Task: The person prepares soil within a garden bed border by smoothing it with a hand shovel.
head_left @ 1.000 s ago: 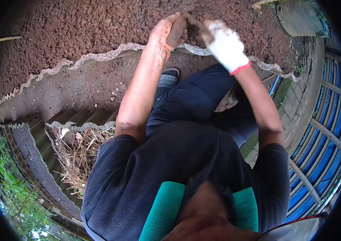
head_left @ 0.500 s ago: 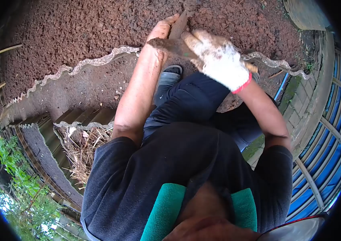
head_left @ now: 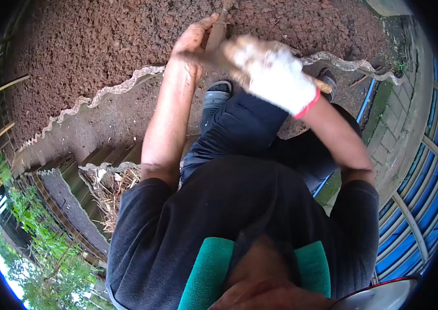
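Note:
My right hand [head_left: 275, 70], in a dirty white work glove with a red cuff, is closed around a hand trowel. Its soil-caked blade [head_left: 206, 59] points left and is smeared by motion, overlapping my left wrist in this view. Behind the glove the tan end of its handle [head_left: 323, 86] sticks out. Bare and soil-stained, my left hand [head_left: 194, 39] reaches over the bed, fingers along a flat, elongated, soil-coated piece [head_left: 218, 33]. The far end of that piece meets the loose brown soil [head_left: 115, 41]; its exact kind is hidden under dirt.
A wavy-edged corrugated sheet [head_left: 102, 95] borders the soil bed just in front of my feet. Dry straw [head_left: 115, 191] lies to the left, near green plants [head_left: 43, 222]. On the right run a paved strip [head_left: 392, 124], a thin blue pipe [head_left: 367, 101] and a slatted blue fence [head_left: 410, 206].
Both hands have shifted slightly left in the view, along with the trowel and the flat piece. The trowel blade now looks more blurred. Both grips stay the same.

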Demonstrator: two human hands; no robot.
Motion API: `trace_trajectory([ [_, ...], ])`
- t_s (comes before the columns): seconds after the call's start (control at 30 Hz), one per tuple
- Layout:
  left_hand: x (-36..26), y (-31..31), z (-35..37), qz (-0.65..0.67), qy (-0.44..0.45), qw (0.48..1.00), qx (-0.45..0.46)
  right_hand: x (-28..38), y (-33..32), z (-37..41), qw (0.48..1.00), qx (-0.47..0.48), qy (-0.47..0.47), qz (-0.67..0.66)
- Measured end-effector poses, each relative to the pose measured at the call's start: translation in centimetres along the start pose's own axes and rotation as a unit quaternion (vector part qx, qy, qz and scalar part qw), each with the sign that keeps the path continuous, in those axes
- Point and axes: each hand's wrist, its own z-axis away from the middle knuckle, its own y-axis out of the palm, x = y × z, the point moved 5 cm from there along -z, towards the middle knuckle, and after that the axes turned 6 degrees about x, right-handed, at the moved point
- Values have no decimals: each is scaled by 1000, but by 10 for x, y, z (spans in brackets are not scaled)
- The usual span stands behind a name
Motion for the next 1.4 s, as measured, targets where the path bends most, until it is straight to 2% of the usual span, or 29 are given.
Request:
trace_trajectory([
  [0.03, -9, -2, -3, -127, -5, 991, 52, 9, -5, -1, 1000, 26, -13, -4],
  [0.13, -12, 5, 21, -225, 51, 970, -82, -45, 15, -1, 981, 95, 169, 9],
  [0.17, -7, -3, 9, -180, 26, 980, -85, -64, 20, -1, 986, 45, 156, -31],
  [0.27, -11, 2, 9, -116, 44, 991, 45, -65, 25, 5, 988, -73, 131, -30],
  [0.3, -8, -1, 10, -75, 38, 994, 69, -64, 23, 5, 978, -32, 188, -89],
  [0.43, 3, -15, -6, 79, -13, 985, 154, -55, 23, 4, 983, -47, 165, -73],
  [0.47, 2, -14, -7, 42, 27, 993, 108, -39, 17, 5, 989, -49, 133, -34],
  [0.53, 4, -10, -3, -28, 101, 994, 9, -17, 9, 1, 994, -12, 95, -44],
  [0.57, 2, -8, 2, -19, 118, 993, 4, -11, 4, 2, 998, -15, 49, -48],
  [0.6, 1, -5, 7, -9, 134, 991, -1, -16, 6, 5, 998, -31, 49, -32],
  [0.67, 1, 10, 20, -80, 87, 992, -51, -33, 12, 9, 996, -65, 54, 2],
  [0.7, 6, 9, 15, -1, 60, 998, 19, -52, 19, 5, 992, -13, 128, 12],
  [0.73, 8, 3, 10, 11, 55, 998, 7, -62, 26, 7, 992, -103, 58, 45],
  [0.8, 11, 3, 8, 42, 52, 998, -17, -38, 12, 4, 992, -36, 118, 7],
  [0.83, 10, 4, 10, 36, 87, 995, 13, -18, 5, 7, 996, -75, 37, 31],
  [0.9, 9, 8, 16, 32, 156, 985, 73, 3, -8, 1, 997, -73, 23, -6],
  [0.93, 8, -3, 11, -25, 127, 990, 63, 2, -5, 2, 997, -81, 10, 1],
  [0.97, 8, -14, 5, -83, 98, 990, 55, -18, 6, 2, 996, -70, 48, 10],
  [1.0, 8, -22, 1, -163, 46, 986, -8, -46, 20, -1, 995, -24, 92, -5],
  [1.07, 10, 3, 13, -212, 82, 973, -30, -57, 19, -3, 994, -6, 112, 4],
  [1.17, 3, 5, 17, -219, 124, 967, -45, 13, -6, -4, 998, -54, 16, 31],
  [1.2, -1, 5, 18, -215, 113, 968, -61, 8, -1, -4, 998, -69, -3, 8],
  [1.23, -2, 7, 20, -214, 94, 969, -76, -14, 10, -8, 995, 44, 90, 7],
  [1.27, -1, 8, 22, -214, 75, 970, -86, -42, 21, -7, 970, 157, 183, 9],
  [1.3, 2, -3, 6, -146, 50, 987, -34, -69, 24, -4, 982, 68, 173, 23],
  [1.4, 5, 19, 17, -47, 100, 993, -35, -86, 30, 3, 976, -4, 216, -23],
])
